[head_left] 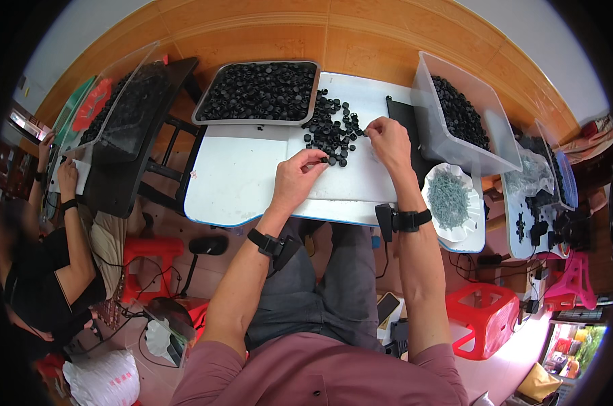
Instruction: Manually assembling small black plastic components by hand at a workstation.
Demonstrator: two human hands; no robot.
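A loose pile of small round black caps [330, 128] lies on the white table [235, 166] in front of me. At the pile's near edge, my left hand [296, 177] pinches a black cap [324, 160] between thumb and fingertips. My right hand [389, 143] is at the pile's right side, its fingers closed together around a small dark piece [366, 132] that looks like another cap. The fingers hide most of that piece. Behind the pile to the left, a metal tray [196, 114] is heaped with the same black caps.
At the right stands a clear plastic bin [448, 139] of black parts. Nearer is a white fluted dish [479, 215] with thin grey-green pieces. A co-worker [76, 260] sits at the left by another bin [140, 115]. Red stools [482, 318] stand on the floor.
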